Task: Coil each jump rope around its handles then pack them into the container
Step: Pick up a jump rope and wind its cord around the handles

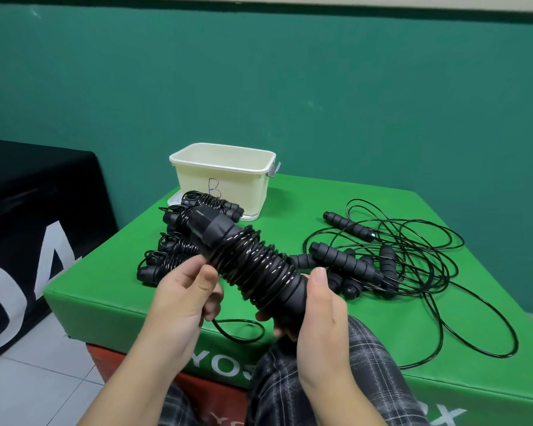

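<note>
Black cord wraps the jump rope [253, 265] held above the green surface [290, 192]: right hand [320, 305] grips its near handle end, left hand [182, 290] pinches the cord. Beyond lie coiled ropes [179, 238] left, loose ropes [382, 256] right. Farthest stands the cream container [225, 176].

One container [222, 176], four coiled ropes [179, 241] (one more held), loose ropes [382, 256] uncountable.
</note>
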A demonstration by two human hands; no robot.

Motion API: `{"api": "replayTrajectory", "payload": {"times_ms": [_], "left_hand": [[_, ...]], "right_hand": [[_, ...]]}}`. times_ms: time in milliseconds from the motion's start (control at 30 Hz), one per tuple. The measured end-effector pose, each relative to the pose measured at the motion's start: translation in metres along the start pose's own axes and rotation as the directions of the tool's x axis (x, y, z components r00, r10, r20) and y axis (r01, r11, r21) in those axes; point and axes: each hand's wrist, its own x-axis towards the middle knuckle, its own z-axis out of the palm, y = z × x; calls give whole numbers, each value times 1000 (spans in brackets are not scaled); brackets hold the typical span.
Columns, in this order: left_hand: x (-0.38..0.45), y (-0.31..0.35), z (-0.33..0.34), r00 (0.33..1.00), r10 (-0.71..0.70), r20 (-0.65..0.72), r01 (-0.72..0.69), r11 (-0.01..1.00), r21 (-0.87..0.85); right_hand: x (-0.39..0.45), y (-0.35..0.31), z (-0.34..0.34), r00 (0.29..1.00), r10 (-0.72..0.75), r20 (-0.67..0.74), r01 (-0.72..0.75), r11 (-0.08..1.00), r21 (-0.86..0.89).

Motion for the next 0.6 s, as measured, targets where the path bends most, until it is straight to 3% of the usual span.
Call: {"api": "replayTrajectory", "payload": {"times_ms": [167, 267, 433, 600], "left_hand": [[-2, 1, 1, 999, -10, 49, 9, 1000, 26], [-1, 2, 1, 998, 37, -52, -35, 998, 47], [-2, 2, 3, 972, 91, -216, -44, 976, 214], [-7, 9, 10, 960, 180, -213, -80, 909, 408]], "right_hand": [[-1, -1, 2, 1000, 20, 12, -20, 1000, -23], [2, 8, 3, 987, -140, -76, 125, 978, -169], [4, 14, 4, 901, -426, 75, 409, 782, -471], [5, 19, 3, 864, -494, 96, 446, 663, -601]]}}
